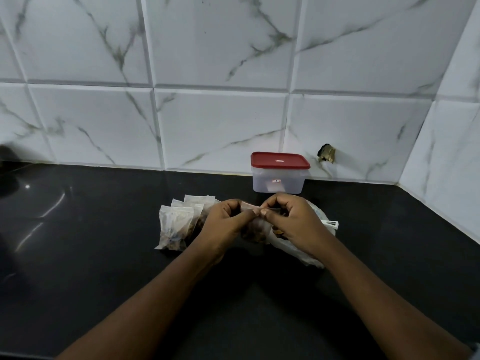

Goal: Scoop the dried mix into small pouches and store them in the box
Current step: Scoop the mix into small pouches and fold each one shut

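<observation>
Over the black counter (104, 255), my left hand (223, 224) and my right hand (293, 224) pinch the top edge of a small clear pouch (255, 231) holding brown dried mix. Several filled pouches (176, 224) lie in a pile just left of my left hand. Under my right hand lies a larger clear bag (293, 249) of dried mix, mostly hidden. A white scoop handle (331, 224) sticks out to its right. The clear box (279, 181) with a red lid (280, 160) stands shut against the wall behind my hands.
White marble-look tiles (220, 120) close off the back and the right side. A chipped hole (326, 152) shows in the tile right of the box. A dark object (7, 175) sits at the far left edge.
</observation>
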### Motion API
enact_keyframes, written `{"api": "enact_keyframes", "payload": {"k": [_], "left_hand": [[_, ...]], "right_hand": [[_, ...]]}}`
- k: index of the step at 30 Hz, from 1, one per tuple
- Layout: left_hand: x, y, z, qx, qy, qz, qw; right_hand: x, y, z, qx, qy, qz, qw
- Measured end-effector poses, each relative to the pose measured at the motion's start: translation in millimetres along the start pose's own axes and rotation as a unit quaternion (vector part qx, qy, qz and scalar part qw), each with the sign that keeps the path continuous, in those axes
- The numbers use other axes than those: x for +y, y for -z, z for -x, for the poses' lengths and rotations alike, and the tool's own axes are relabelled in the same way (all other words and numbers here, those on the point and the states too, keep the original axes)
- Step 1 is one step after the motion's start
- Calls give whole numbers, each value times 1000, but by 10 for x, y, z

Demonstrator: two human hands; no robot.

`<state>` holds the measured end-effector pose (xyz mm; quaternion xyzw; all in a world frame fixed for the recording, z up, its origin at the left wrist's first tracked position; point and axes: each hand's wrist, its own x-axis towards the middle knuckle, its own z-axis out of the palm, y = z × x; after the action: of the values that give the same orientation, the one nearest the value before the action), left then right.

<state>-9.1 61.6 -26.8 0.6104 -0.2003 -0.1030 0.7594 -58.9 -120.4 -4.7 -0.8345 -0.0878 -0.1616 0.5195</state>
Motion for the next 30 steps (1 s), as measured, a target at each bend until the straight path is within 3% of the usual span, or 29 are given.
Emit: {"api": "enact_keyframes", "payload": {"k": [15, 30], "left_hand": [[-29, -22, -56, 39, 18, 18, 999], [7, -18, -156, 95, -4, 9, 995]], "right_hand": [[-14, -19, -20, 13, 15, 60, 998], [80, 189, -126, 55, -42, 69, 995]]}}
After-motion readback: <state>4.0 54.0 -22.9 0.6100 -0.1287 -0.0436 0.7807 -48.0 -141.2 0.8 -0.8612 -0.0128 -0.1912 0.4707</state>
